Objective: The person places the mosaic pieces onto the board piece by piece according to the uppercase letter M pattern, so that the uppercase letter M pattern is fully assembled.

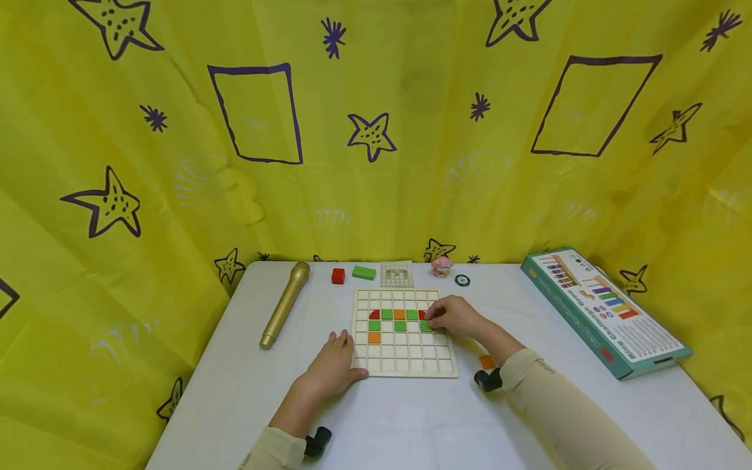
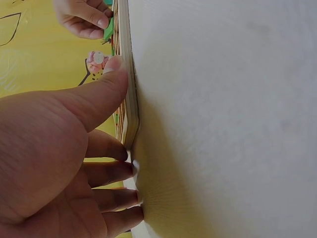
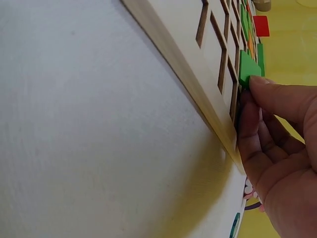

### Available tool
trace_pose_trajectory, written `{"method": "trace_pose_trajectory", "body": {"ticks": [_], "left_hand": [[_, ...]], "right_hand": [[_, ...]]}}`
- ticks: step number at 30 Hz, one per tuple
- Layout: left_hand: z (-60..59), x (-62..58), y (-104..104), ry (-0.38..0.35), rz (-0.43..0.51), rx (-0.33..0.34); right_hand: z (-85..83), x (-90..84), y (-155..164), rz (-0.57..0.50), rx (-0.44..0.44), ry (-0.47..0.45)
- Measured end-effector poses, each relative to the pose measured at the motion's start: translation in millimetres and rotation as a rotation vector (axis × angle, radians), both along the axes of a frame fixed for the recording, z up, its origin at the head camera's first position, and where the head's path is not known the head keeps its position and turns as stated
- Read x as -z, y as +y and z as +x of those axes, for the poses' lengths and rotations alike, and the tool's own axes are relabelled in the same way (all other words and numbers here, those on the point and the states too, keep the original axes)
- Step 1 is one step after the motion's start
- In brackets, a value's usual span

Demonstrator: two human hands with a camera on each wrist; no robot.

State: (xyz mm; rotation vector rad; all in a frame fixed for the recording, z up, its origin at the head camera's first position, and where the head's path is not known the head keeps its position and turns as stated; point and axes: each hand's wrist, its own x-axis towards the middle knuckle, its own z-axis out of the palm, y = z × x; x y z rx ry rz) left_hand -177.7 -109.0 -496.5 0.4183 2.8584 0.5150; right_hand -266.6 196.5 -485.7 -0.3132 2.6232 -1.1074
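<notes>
A wooden grid board (image 1: 405,365) lies flat on the table, with several green, red and orange tiles set in its cells. Over the board's right side my right hand (image 1: 455,316) pinches a green square tile (image 3: 249,68) between thumb and finger; in the right wrist view the tile is tilted above the cells. My left hand (image 1: 333,365) rests at the board's lower left corner. Its thumb touches the front edge and its fingers, fairly straight, lie along the left side, as the left wrist view (image 2: 64,148) also shows.
Behind the board lie a pattern card (image 1: 397,274), a green block (image 1: 364,272), a red block (image 1: 337,276), a pink figurine (image 1: 442,265) and a round disc (image 1: 462,280). A gold microphone (image 1: 284,307) is left, a game box (image 1: 605,313) right. An orange tile (image 1: 487,361) lies by the right forearm.
</notes>
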Motion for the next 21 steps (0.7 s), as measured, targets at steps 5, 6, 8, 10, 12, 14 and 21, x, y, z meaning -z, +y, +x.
{"method": "trace_pose_trajectory", "body": {"ticks": [5, 6, 8, 10, 12, 14, 21], "left_hand": [[-1.4, -0.8, 0.0, -0.001, 0.0, 0.004], [-1.6, -1.3, 0.1, -0.001, -0.002, 0.004], [-1.6, -2.0, -0.2, 0.001, 0.0, 0.006], [-1.7, -1.8, -0.3, 0.003, 0.0, 0.005], [-1.8, -1.5, -0.3, 0.006, -0.001, 0.006], [-2.0, -0.8, -0.4, 0.005, -0.003, 0.007], [-0.7, 0.8, -0.4, -0.002, -0.001, 0.005]], "right_hand": [[2.9, -1.4, -3.3, 0.014, 0.0, 0.014], [3.4, -1.4, -3.9, 0.017, 0.001, 0.015], [4.1, -2.0, -5.2, 0.026, 0.003, 0.019], [4.7, -2.2, -6.1, 0.026, 0.008, 0.019], [5.1, -1.9, -6.7, 0.021, 0.013, 0.017], [5.2, -1.1, -6.9, 0.021, 0.016, 0.017], [9.4, 0.8, -3.1, 0.026, 0.016, 0.044]]}}
